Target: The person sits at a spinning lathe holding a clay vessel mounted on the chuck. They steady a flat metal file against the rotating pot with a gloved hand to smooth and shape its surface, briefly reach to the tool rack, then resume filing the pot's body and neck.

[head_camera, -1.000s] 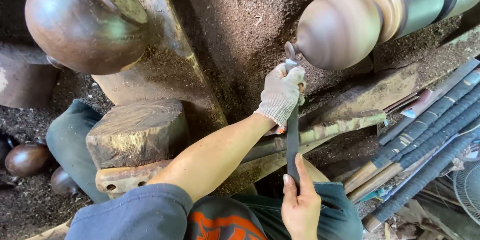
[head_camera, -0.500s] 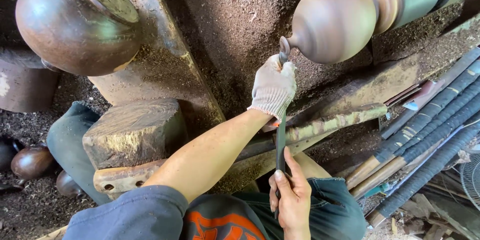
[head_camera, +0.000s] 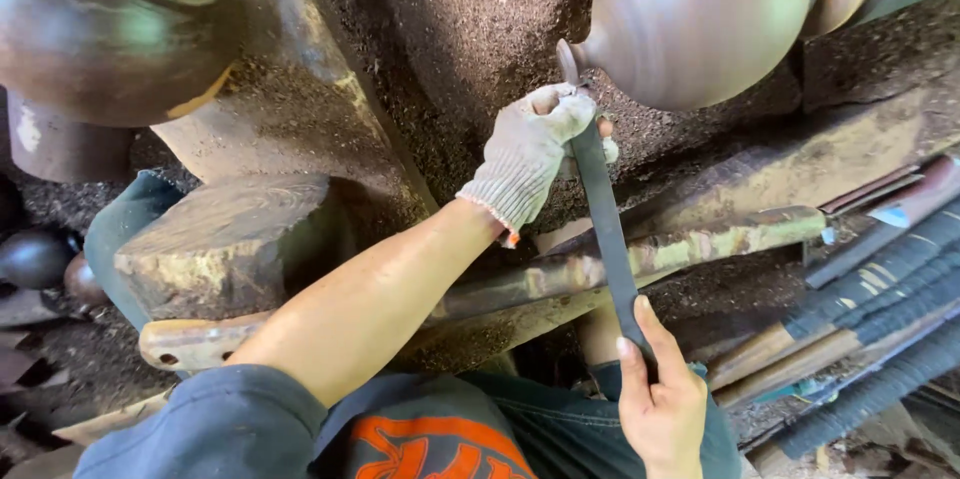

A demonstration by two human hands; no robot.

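the left hand (head_camera: 535,154), in a white knit glove, has its fingers closed around the upper part of a long dark turning chisel (head_camera: 605,224), just below the tool's tip. the tip meets the narrow end of a rounded brown wooden vessel (head_camera: 700,14) mounted on a lathe at the top right; the vessel's surface looks blurred, perhaps from spinning. the bare right hand (head_camera: 660,404) grips the chisel's lower end, fingers wrapped about the handle, thumb lying up along it. the chisel runs steeply from the lap upward, crossing a worn metal tool rest bar (head_camera: 700,244). a heavy wooden block (head_camera: 235,239) sits at the left, and a second rounded vessel (head_camera: 110,29) fills the top left corner. a row of long tools with dark wrapped handles (head_camera: 880,289) lies at the right edge.
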